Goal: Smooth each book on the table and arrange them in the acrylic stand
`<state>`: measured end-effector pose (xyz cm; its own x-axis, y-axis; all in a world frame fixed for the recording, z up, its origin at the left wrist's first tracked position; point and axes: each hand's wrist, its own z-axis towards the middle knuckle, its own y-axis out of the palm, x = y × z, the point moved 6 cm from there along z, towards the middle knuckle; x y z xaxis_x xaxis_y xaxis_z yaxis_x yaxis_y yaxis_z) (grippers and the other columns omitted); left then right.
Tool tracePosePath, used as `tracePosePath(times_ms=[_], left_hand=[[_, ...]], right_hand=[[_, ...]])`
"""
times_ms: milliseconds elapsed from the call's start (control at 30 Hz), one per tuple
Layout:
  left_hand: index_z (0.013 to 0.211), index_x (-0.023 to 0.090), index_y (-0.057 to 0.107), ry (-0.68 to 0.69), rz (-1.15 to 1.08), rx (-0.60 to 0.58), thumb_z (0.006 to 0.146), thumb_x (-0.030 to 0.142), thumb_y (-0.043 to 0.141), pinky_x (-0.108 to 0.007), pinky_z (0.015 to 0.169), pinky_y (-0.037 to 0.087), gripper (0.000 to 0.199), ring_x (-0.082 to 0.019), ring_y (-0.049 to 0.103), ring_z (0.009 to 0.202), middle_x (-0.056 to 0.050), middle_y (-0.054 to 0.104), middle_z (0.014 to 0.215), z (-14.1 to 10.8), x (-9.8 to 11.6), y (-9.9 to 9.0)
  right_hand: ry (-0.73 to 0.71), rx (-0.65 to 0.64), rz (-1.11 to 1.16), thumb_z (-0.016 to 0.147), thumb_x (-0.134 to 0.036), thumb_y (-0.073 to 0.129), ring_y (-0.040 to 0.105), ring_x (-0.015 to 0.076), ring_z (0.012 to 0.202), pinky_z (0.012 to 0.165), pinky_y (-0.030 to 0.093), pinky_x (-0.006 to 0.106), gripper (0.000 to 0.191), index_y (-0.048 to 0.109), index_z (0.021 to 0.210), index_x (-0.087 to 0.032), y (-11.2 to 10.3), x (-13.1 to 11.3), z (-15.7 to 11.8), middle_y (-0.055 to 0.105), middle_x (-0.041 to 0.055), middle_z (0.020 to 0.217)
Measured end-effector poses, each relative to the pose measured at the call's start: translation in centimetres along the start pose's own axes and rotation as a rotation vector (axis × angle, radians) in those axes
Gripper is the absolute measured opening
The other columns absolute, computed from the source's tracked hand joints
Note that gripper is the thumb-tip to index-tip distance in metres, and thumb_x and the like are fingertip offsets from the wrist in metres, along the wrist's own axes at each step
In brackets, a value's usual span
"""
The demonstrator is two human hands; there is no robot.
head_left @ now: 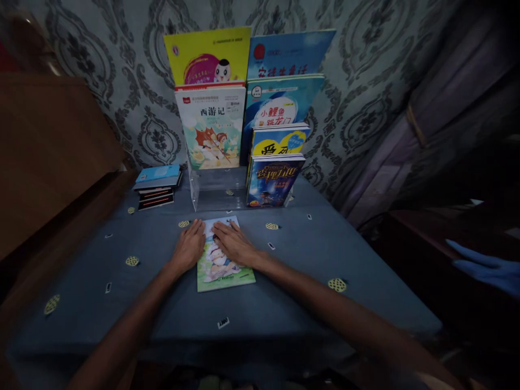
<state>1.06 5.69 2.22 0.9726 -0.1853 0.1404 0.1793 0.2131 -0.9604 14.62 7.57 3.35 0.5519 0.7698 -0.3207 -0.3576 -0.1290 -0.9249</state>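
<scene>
Lying flat on the cloth (292, 306) just in front of the rack (217, 200), the booklet (223, 277) has both hands on its upper part. The left hand (190, 245) rests along the edge toward the rack's left side, fingers straight and close together; the right hand (233, 245) lies flat across the cover, its fingers extended and near one another, hiding part of the picture. Neither is curled around the booklet. The right forearm (325, 298) reaches over the cloth before the rack's right side. On the rack's left side, a white book (211, 130) blocks most of a yellow book (203, 46). On its right side, a navy book (270, 184) stands foremost, covering the lower part of a yellow-and-blue book (280, 142); a teal book (294, 95) and a blue book (298, 49) rise behind these. Left of the rack sits a small stack (157, 184), blue cover on top, and farther left a brown cabinet (44, 157). Behind the rack is the patterned wall (365, 32); to its right hangs a curtain (377, 157), and well beyond, something blue and glove-like (489, 269) shows.
</scene>
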Motion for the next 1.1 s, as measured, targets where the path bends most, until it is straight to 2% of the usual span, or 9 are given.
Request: tracePosePath(times_ms=[167,333,533,700,867,967,1100], left_hand=[[0.140,0.010,0.053,0.043,-0.026,-0.013,0.095,0.015,0.033,-0.047,0.113,0.040,0.049,-0.026,0.043,0.144,-0.018,0.051,0.150,0.4,0.0,0.3],[0.141,0.010,0.052,0.027,-0.012,-0.024,0.095,0.015,0.034,-0.047,0.114,0.039,0.050,-0.026,0.043,0.143,-0.018,0.051,0.149,0.6,0.2,-0.1],[0.139,0.015,0.053,-0.003,0.021,-0.061,0.099,0.021,0.036,-0.052,0.113,0.038,0.044,-0.028,0.044,0.143,-0.017,0.051,0.150,1.1,1.3,-0.6],[0.143,0.015,0.048,0.012,0.052,-0.123,0.102,0.023,0.034,-0.058,0.116,0.033,0.045,-0.028,0.041,0.145,-0.017,0.046,0.154,1.8,2.6,-0.5],[0.145,0.016,0.047,0.040,0.052,-0.153,0.102,0.023,0.031,-0.058,0.117,0.030,0.046,-0.027,0.038,0.147,-0.015,0.044,0.155,2.6,3.8,-0.4],[0.145,0.015,0.047,0.063,0.041,-0.165,0.102,0.023,0.032,-0.059,0.118,0.029,0.046,-0.028,0.037,0.147,-0.015,0.044,0.155,3.2,4.6,-0.3],[0.144,0.015,0.048,0.091,0.040,-0.166,0.103,0.022,0.033,-0.057,0.120,0.027,0.045,-0.027,0.038,0.147,-0.014,0.046,0.154,3.9,5.6,0.1]], right_hand=[[0.004,-0.008,-0.017,0.102,-0.019,0.035,0.037,0.0238,0.147,0.124,0.020,0.052,0.047,0.047,0.147,-0.014,1.3,0.5,2.3,0.047,0.0174,0.153],[0.009,0.001,-0.030,0.102,-0.021,0.033,0.032,0.0253,0.150,0.125,0.018,0.053,0.048,0.044,0.148,-0.010,1.7,0.9,2.9,0.044,0.0191,0.155],[0.064,-0.017,-0.040,0.104,-0.025,0.033,0.030,0.0254,0.151,0.125,0.016,0.050,0.049,0.044,0.147,-0.003,0.8,0.9,2.4,0.042,0.0205,0.155],[0.116,-0.009,-0.041,0.104,-0.026,0.033,0.031,0.0258,0.150,0.124,0.019,0.051,0.050,0.043,0.148,-0.006,0.4,2.1,1.5,0.042,0.0191,0.156],[0.124,0.041,-0.052,0.103,-0.026,0.033,0.037,0.0257,0.147,0.123,0.023,0.052,0.048,0.049,0.145,-0.009,-0.3,3.6,0.4,0.045,0.0197,0.153],[0.147,0.045,-0.060,0.103,-0.025,0.033,0.036,0.0257,0.148,0.123,0.022,0.051,0.048,0.049,0.144,-0.007,-0.6,4.3,-0.2,0.045,0.0200,0.154],[0.150,0.082,-0.027,0.102,-0.026,0.035,0.034,0.0248,0.149,0.123,0.024,0.051,0.049,0.047,0.147,-0.010,-0.6,5.2,-0.7,0.044,0.0183,0.155]])
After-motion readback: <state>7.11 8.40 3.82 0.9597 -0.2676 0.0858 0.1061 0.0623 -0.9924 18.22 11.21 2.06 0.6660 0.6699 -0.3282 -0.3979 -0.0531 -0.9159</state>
